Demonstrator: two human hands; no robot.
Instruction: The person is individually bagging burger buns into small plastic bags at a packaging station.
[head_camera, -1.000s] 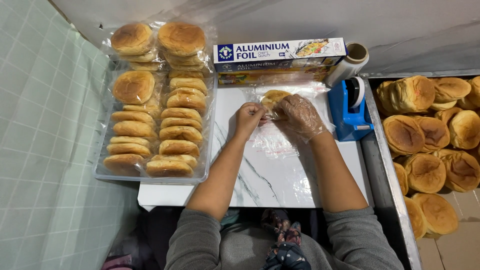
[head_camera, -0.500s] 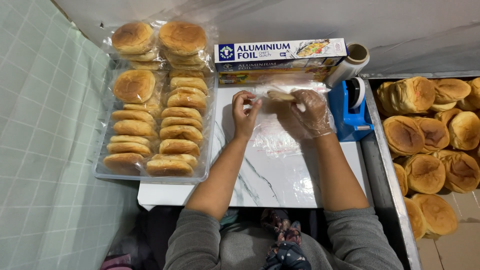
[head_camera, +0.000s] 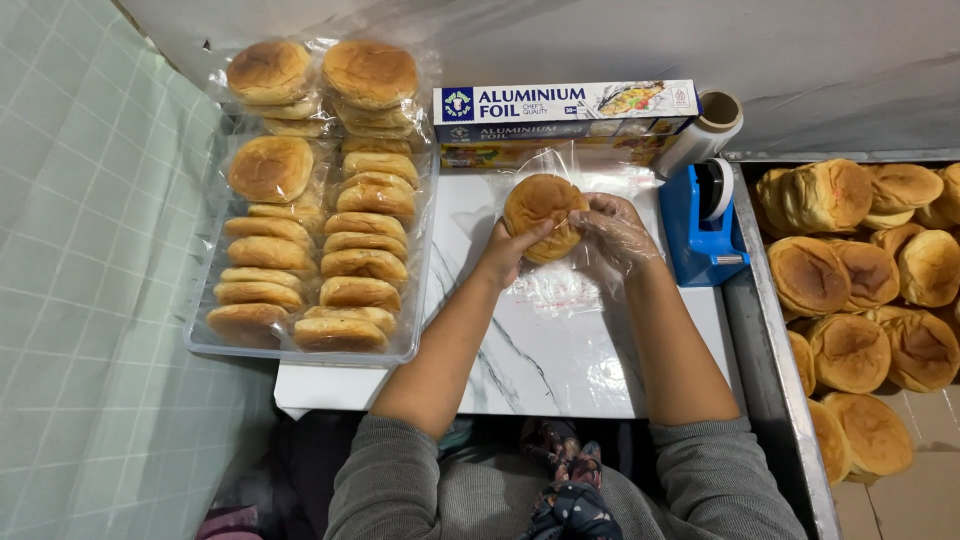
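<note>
Left hand (head_camera: 503, 255), right hand (head_camera: 620, 232) grip bun (head_camera: 543, 213); blue-white foil box (head_camera: 565, 105) behind.

A white marbled surface (head_camera: 560, 350) stands against a grey wall (head_camera: 800, 60). Pale green checked cloth (head_camera: 90, 300) hangs at its left edge.
</note>
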